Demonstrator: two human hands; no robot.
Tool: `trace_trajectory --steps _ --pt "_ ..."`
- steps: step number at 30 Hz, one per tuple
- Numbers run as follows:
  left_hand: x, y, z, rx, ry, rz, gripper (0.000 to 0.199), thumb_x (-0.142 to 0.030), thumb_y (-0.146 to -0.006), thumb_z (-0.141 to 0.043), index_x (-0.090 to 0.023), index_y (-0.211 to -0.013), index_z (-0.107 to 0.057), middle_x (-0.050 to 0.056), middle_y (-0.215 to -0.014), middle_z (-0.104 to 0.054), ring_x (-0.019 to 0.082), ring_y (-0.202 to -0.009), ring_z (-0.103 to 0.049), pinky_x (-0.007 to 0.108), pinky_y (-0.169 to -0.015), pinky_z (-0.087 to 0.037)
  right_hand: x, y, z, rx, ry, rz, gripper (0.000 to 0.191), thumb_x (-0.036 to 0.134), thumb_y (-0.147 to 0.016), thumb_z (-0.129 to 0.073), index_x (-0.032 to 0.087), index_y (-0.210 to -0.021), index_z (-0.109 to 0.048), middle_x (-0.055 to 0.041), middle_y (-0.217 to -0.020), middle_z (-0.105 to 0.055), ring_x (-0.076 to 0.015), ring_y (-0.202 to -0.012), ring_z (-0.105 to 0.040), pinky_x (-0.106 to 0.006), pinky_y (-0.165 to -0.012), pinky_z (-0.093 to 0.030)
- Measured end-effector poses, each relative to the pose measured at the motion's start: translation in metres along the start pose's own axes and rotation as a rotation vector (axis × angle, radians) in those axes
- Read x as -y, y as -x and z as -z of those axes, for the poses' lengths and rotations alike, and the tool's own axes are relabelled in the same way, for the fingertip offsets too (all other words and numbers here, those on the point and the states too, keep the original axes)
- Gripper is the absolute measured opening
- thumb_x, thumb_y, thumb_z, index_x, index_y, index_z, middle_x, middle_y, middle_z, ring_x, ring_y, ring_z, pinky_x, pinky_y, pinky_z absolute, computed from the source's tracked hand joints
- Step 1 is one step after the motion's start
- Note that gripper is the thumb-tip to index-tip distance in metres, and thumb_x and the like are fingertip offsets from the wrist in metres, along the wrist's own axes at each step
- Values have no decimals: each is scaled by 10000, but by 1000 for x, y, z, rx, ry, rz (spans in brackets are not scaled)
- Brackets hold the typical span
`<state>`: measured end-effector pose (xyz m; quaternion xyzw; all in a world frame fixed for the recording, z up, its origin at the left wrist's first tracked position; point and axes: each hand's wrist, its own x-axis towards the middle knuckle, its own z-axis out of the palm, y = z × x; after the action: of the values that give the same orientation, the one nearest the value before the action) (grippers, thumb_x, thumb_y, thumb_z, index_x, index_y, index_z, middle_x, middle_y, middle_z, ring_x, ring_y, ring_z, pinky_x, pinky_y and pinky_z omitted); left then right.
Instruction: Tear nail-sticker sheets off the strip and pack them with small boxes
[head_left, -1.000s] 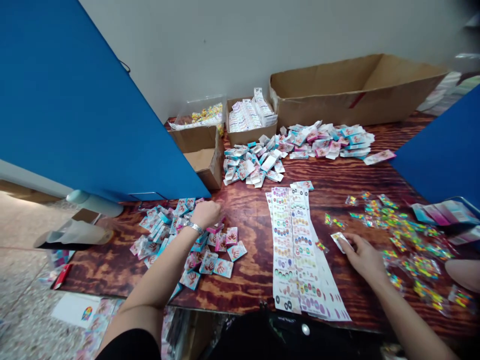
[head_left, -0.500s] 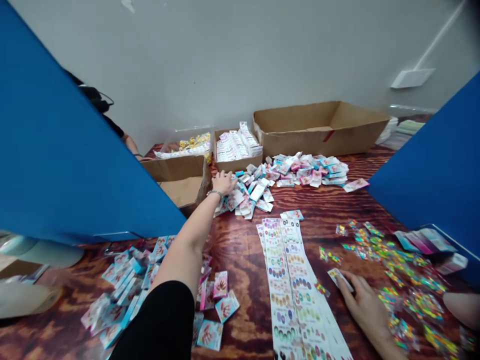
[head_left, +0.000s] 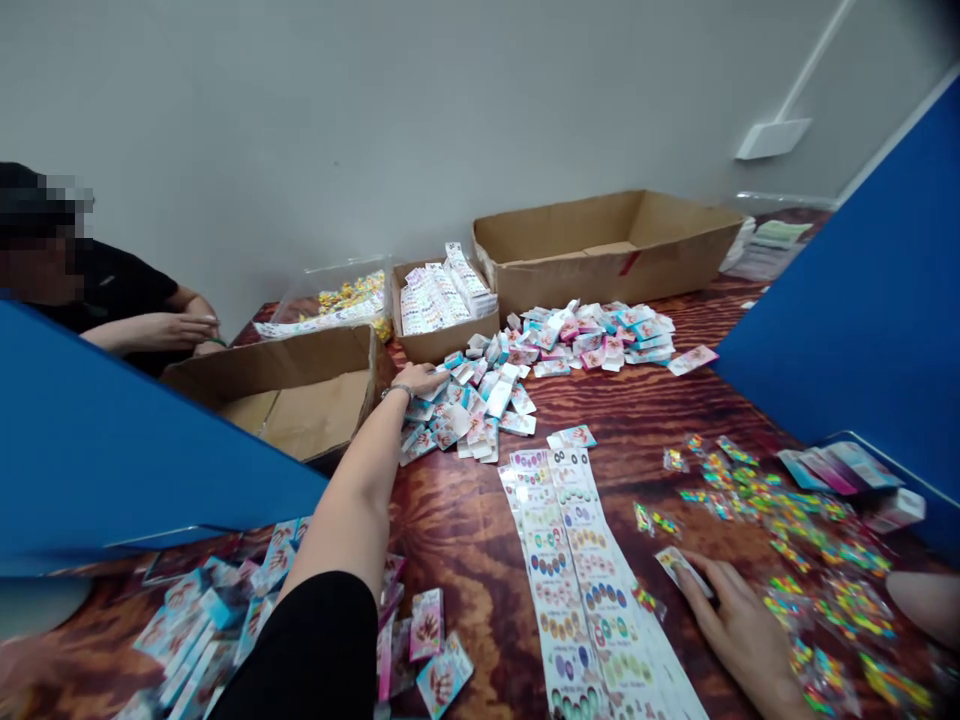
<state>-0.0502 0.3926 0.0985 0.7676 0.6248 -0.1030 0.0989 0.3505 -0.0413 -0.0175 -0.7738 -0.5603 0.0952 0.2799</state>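
Note:
My left hand (head_left: 420,379) reaches far out onto the left end of a pile of small white, blue and pink boxes (head_left: 480,395). Its fingers are bent over the boxes, and what lies under them is hidden. At the right, my right hand (head_left: 724,610) holds a small flat card (head_left: 681,568) with the thumb on top. Between my arms lie long sheets printed with rows of coloured ovals (head_left: 585,570). Small clear packets with bright multicoloured contents (head_left: 795,510) are spread beyond and right of my right hand.
Cardboard boxes (head_left: 675,262) stand along the wall; a small one (head_left: 450,345) holds printed strips. Blue panels (head_left: 112,430) flank both sides. More small boxes (head_left: 202,630) lie at the lower left. Another person (head_left: 142,290) sits behind the left panel.
The view has swung left, showing more of the other person and the left cardboard box. My left hand has moved slightly over the pile's left edge. My right hand still holds the card.

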Motion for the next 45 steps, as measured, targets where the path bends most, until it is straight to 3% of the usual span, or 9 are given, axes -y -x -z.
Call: trace_trajectory --steps 5,15,20,23,29,32,37,41,45 --pt "-4 28 -7 48 47 12 898 -831 -769 -217 -222 -1357 -518 116 -1372 -555 316 -1222 -539 354 -985 -423 0 0 -1 6 48 23 412 561 -886 -396 272 -1035 -649 -69 -1000 -694 -289 -902 -675 -403 -710 -535" --pt "-29 119 -20 120 58 22 907 -790 -819 -115 -182 -1382 -482 115 -1438 -489 302 -1292 -493 349 -1039 -385 2 -1 2 5 78 80 436 511 -922 -371 215 -1087 -647 -94 -1033 -674 -267 -926 -636 -366 -753 -483" --pt "-38 166 -12 141 17 -8 861 -774 -840 -133 -186 -1235 -621 103 -1328 -597 287 -1212 -565 320 -996 -417 -1 -2 1 3 27 89 433 507 -912 -392 212 -1077 -663 -91 -1025 -676 -261 -923 -625 -356 -745 -464" --pt "-43 190 -1 109 -9 -9 808 -761 -849 -183 -191 -1136 -678 99 -1214 -669 278 -1128 -617 296 -933 -452 -3 -3 0 -15 1 77 452 509 -904 -401 207 -1121 -659 -95 -1028 -677 -261 -908 -621 -349 -721 -455" --pt "-46 232 7 -21 -75 29 613 -633 -907 -332 -178 -1170 -647 127 -1220 -652 275 -1149 -598 277 -919 -448 -4 -5 -3 -65 16 64 456 495 -887 -429 196 -1126 -677 -113 -968 -673 -250 -817 -601 -330 -653 -427" --pt "-45 249 -8 -8 -108 58 497 -556 -923 -438 -150 -1113 -652 142 -1159 -658 262 -1102 -612 331 -920 -471 -5 -4 -4 -68 22 91 435 482 -891 -423 193 -1074 -691 -120 -958 -666 -248 -804 -594 -332 -647 -412" --pt "-42 271 -49 26 -121 117 365 -402 -921 -564 -152 -1186 -570 97 -1196 -594 218 -1049 -601 447 -902 -512 -6 -2 -4 -112 -21 114 451 518 -891 -402 187 -1035 -672 -120 -956 -663 -248 -798 -596 -339 -656 -409" --pt "-41 280 -72 4 -97 185 410 -427 -926 -548 -151 -1229 -545 105 -1200 -594 221 -1038 -609 445 -894 -518 -8 -4 -5 -112 -83 158 455 545 -879 -400 194 -1011 -658 -110 -944 -665 -255 -827 -606 -345 -673 -431" --pt "-41 281 -81 -34 -61 207 564 -541 -902 -514 -122 -1281 -513 172 -1164 -632 274 -1070 -632 402 -887 -514 -10 -5 -6 -146 -137 192 442 552 -880 -404 199 -991 -644 -106 -955 -665 -258 -871 -608 -365 -731 -463"
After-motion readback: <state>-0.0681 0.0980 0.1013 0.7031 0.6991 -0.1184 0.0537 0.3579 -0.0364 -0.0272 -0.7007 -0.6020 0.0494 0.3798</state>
